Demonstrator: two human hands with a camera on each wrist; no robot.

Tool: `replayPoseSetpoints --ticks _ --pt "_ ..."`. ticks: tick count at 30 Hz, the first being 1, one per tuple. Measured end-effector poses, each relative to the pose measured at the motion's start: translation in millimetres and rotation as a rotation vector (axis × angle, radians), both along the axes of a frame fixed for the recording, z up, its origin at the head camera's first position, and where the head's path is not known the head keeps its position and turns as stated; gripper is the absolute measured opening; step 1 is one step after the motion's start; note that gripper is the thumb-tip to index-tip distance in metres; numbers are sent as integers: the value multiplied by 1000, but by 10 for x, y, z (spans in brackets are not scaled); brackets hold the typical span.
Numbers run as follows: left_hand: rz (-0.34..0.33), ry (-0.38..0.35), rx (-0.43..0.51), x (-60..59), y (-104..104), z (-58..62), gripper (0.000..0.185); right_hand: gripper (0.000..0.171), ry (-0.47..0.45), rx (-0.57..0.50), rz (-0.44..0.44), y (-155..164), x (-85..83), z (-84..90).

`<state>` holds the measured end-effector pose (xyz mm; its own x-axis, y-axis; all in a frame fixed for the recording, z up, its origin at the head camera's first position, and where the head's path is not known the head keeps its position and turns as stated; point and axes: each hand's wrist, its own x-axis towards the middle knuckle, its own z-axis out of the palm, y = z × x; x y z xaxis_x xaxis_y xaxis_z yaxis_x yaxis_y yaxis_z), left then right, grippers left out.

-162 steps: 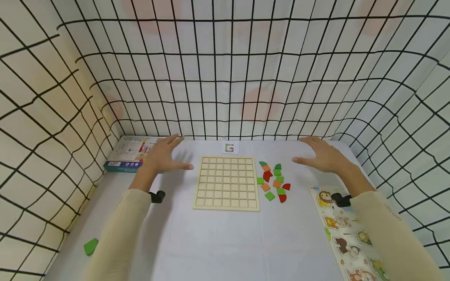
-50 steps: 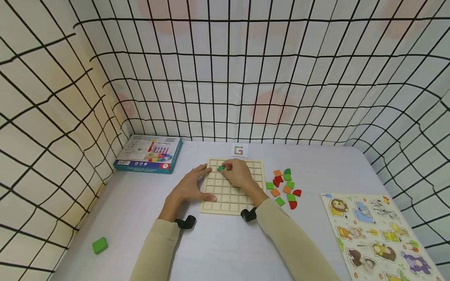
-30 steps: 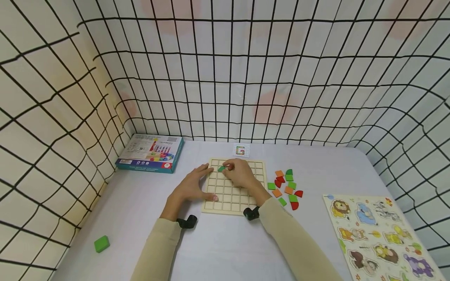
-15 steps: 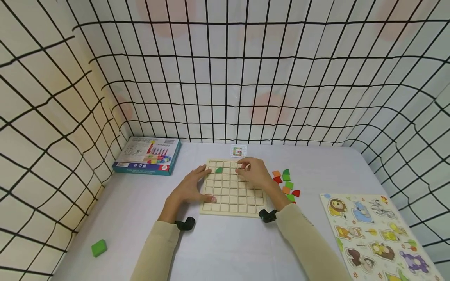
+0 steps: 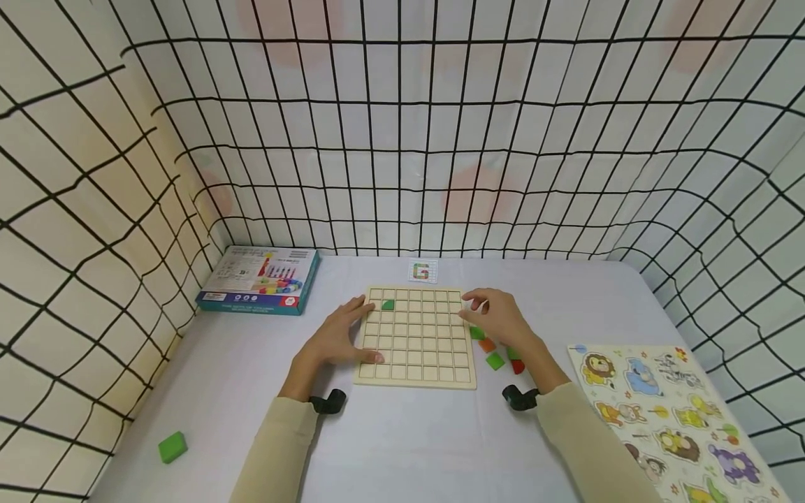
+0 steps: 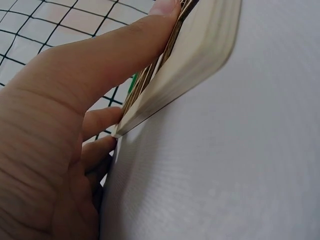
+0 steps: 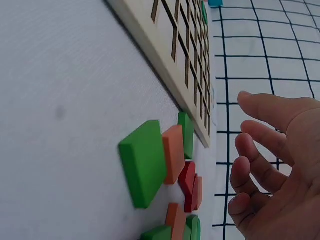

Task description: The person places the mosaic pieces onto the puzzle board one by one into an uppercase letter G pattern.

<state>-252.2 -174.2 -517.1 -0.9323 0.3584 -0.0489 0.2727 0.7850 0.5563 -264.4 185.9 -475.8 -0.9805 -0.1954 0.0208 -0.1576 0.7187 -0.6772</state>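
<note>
The wooden grid board lies flat, with a green quarter-circle piece in a cell near its upper left. My left hand is spread along the board's left side, thumb resting on top and fingertips at the edge; the left wrist view shows the thumb over the board's rim. My right hand hovers just beyond the right edge, fingers loosely bent and holding nothing. Below it lie loose pieces, among them a green square tile, an orange tile and red pieces. The hand hides some in the head view.
Behind the board lies a small card with a coloured G. A flat box sits at the back left, and a green block at the front left. An animal puzzle board occupies the right. Black wire mesh surrounds the table.
My right hand has let go of the green quarter-circle piece in the board's cell and moved right, off the board to above the loose pieces. The left hand has stayed at the board's edge.
</note>
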Motion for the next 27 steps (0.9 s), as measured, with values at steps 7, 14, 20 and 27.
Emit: replayPoseSetpoints --ticks 7,14,20,27 --pt "-18 13 -9 -12 -17 2 120 36 -6 -19 1 135 114 -86" --pt "-23 0 -23 -5 -10 9 121 38 -27 2 -11 244 225 -184" --pt "-20 6 -38 -13 -13 6 120 41 -43 37 -2 277 264 -205" --pt "-28 -2 -30 -11 -8 -1 120 38 -61 51 9 282 267 -221"
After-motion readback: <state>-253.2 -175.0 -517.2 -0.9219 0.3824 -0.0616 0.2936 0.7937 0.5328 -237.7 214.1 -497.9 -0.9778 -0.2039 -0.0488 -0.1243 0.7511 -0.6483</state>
